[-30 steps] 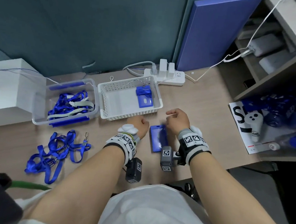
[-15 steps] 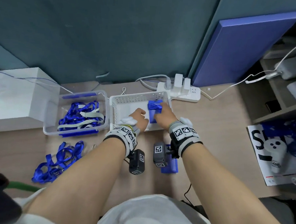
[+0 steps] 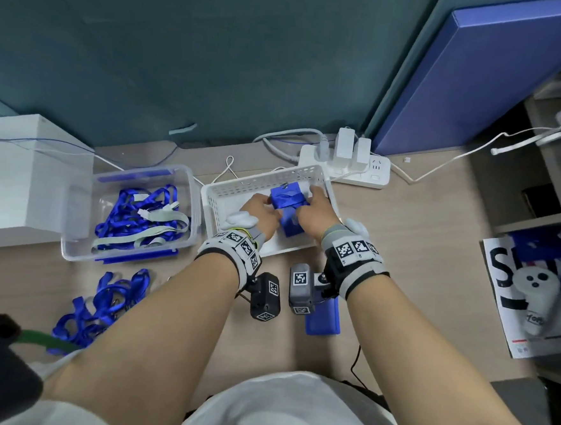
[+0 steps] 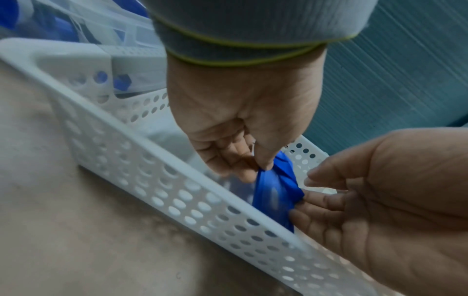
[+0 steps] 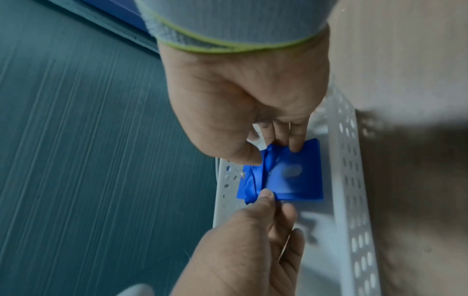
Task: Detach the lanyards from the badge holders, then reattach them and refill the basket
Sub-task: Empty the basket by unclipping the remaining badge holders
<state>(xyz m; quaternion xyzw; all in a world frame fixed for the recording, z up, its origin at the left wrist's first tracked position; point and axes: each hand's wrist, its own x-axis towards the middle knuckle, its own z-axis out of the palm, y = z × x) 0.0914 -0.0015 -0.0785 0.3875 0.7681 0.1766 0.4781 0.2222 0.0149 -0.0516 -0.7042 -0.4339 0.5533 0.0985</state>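
Note:
Both hands are inside the white perforated basket (image 3: 324, 182). Between them is a blue badge holder (image 3: 288, 198) with a blue lanyard wound round it. My left hand (image 3: 266, 204) pinches its left edge with thumb and fingers, as the left wrist view shows at the left hand (image 4: 255, 170) on the badge holder (image 4: 273, 196). My right hand (image 3: 306, 202) grips the other side; in the right wrist view the right hand (image 5: 276, 154) has thumb and fingers on the badge holder (image 5: 293, 174). A second blue badge holder (image 3: 323, 318) lies on the table under my right wrist.
A clear bin (image 3: 77, 251) with several blue and grey lanyards stands left of the basket. A loose pile of blue lanyards (image 3: 100, 306) lies in front of it. A white power strip (image 3: 375, 172) with cables sits behind the basket, and a white box (image 3: 26, 174) at far left.
Both hands left the badge holder on the table, reached forward into the basket and took hold of the wrapped badge holder there. The other holder stayed on the table.

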